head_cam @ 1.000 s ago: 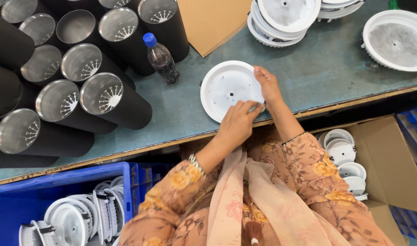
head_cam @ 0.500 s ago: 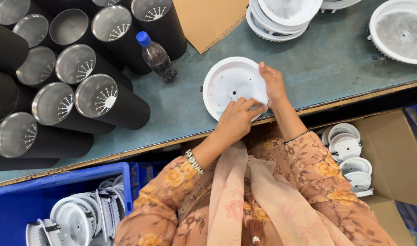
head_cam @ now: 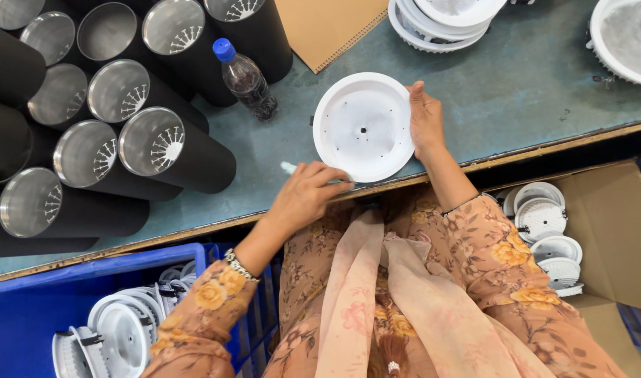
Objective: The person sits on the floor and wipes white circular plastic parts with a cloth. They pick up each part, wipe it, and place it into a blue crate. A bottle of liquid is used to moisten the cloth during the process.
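- My right fingers (head_cam: 425, 115) press flat against the white disc's (head_cam: 363, 127) right rim on the tabletop (head_cam: 516, 91).
- My left fingers (head_cam: 308, 196) curl loosely at its near edge, pinching something small; I cannot tell what.

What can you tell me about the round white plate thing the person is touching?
The white round housing is a shallow dish of smooth, plastic-looking material with a raised rim and small holes dotted around a centre hole. It lies flat, open side up, near the front edge of the grey-green table. The right hand rests against its right rim; the left hand is at its lower-left edge.
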